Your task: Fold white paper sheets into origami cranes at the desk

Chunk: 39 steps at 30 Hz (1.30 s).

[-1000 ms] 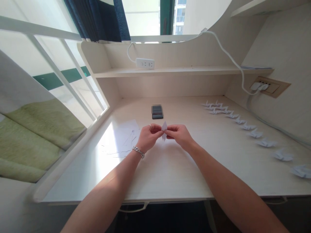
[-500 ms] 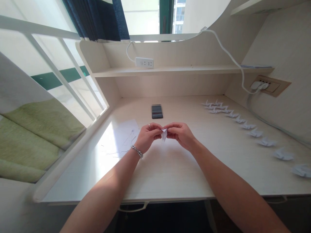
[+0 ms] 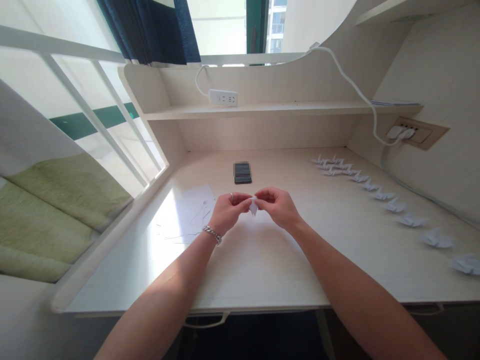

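A small piece of folded white paper (image 3: pixel 254 208) is pinched between my two hands, over the middle of the desk, with its pointed end hanging down. My left hand (image 3: pixel 228 212), with a ring and a chain bracelet, is closed on its left side. On the opposite side my right hand (image 3: pixel 278 206) grips its upper edge between thumb and fingers. The fingertips hide part of the paper's top. Beyond the hands lies a dark phone-like object (image 3: pixel 242 173), partly pixelated.
Several folded paper cranes (image 3: pixel 383 194) form a line along the desk's right side. Left of my hands are white sheets (image 3: pixel 187 212) with thin strips on them. A power strip (image 3: pixel 223 97) rests on the shelf (image 3: pixel 270 107); a white cable (image 3: pixel 352 82) runs to the wall socket (image 3: pixel 420 132).
My right thumb and fingers have shifted slightly over the top of the folded paper, covering more of it. The left hand has barely moved.
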### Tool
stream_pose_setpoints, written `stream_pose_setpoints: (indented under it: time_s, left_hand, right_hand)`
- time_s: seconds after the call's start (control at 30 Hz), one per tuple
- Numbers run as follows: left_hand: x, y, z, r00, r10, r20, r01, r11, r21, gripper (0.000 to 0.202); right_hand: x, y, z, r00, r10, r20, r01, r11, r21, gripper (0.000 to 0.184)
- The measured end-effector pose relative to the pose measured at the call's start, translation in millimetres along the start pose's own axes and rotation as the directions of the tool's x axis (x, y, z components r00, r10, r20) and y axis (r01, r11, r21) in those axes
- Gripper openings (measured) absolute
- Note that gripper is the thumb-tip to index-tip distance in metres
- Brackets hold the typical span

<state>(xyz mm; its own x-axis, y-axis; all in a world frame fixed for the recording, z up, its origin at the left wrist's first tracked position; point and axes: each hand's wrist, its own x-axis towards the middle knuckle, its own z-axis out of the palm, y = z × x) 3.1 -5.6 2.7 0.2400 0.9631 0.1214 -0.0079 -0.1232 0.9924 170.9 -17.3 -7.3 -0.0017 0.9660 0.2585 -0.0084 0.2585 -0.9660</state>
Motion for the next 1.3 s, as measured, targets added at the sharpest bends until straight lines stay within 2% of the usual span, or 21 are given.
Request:
stream_pose_setpoints:
  time_s: [0.23, 0.5, 0.77, 0.93, 1.03, 1.17, 1.3]
  left_hand:
    - [0.0, -0.6, 0.6, 0.998, 0.055, -0.021, -0.053, 0.993, 0.106, 0.028]
    - [1.8, -6.1, -0.6, 0.998, 0.056, -0.024, -0.051, 0.984, 0.17, 0.023]
    - [2.4, -8.8, -0.1, 0.994, 0.103, -0.049, -0.087, 0.963, 0.256, 0.021]
    - [0.4, -11.3, 2.3, 0.99, 0.139, -0.031, -0.118, 0.923, 0.366, 0.02]
    - [-1.1, -10.9, 4.4, 0.988, 0.144, -0.059, -0.107, 0.905, 0.413, 0.016]
    - [-0.7, -9.8, 4.6, 0.98, 0.17, -0.102, -0.116, 0.909, 0.399, 0.012]
    - [2.6, -11.7, 3.0, 0.984, 0.136, -0.117, -0.103, 0.961, 0.256, 0.015]
  right_hand:
    - [2.7, 1.4, 0.1, 0.993, 0.089, 0.071, -0.09, 0.996, 0.006, 0.023]
    - [0.9, 2.2, 1.1, 0.997, 0.057, 0.058, -0.05, 0.991, -0.121, 0.017]
    - [1.8, 5.7, 4.5, 0.995, 0.094, 0.036, -0.091, 0.993, -0.079, 0.018]
    - [2.9, 10.1, 4.0, 0.995, 0.096, 0.03, -0.09, 0.986, -0.14, 0.016]
    - [2.7, 10.6, 6.1, 0.995, 0.097, 0.012, -0.095, 0.987, -0.13, 0.015]
    - [1.8, 5.9, 7.5, 0.986, 0.16, 0.04, -0.16, 0.987, -0.001, 0.021]
    - [3.0, 3.7, 4.1, 0.984, 0.173, 0.042, -0.174, 0.985, 0.006, 0.023]
